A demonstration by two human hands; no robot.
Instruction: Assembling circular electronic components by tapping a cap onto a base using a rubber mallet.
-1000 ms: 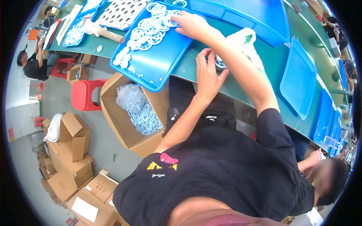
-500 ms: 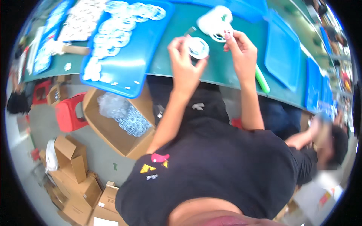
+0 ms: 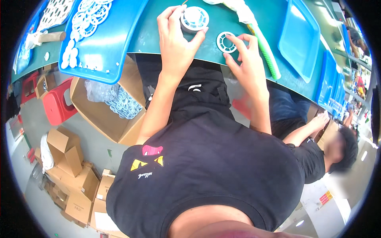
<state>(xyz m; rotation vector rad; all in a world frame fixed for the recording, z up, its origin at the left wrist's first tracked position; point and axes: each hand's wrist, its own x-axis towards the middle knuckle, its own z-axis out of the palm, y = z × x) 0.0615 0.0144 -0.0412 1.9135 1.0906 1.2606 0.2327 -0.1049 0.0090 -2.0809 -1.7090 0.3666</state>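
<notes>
My left hand point(image 3: 174, 43) grips a round unit point(image 3: 194, 18) with a white ringed face and a dark side. A short reddish wire end shows at its top, by my fingertips. To the right, my right hand point(image 3: 248, 57) has a flat white slotted ring point(image 3: 220, 42) between thumb and index finger, over the table near its front edge. The ring is apart from the round unit. Past my right fingers lies a long green tube-like piece point(image 3: 266, 55), its far end next to crumpled white wrapping point(image 3: 242, 12).
A blue tray point(image 3: 115, 43) at left carries several white rings and small white parts. Other blue trays point(image 3: 299, 43) lie at right on the green table point(image 3: 147, 37). Below stands an open carton point(image 3: 99, 117) of rings, near a red stool point(image 3: 55, 107). A co-worker point(image 3: 309, 150) sits at right.
The view has shifted, so the table sits higher in the picture. My right hand and the ring have moved away from the white wrapping toward the table's front edge. My left hand keeps the round unit.
</notes>
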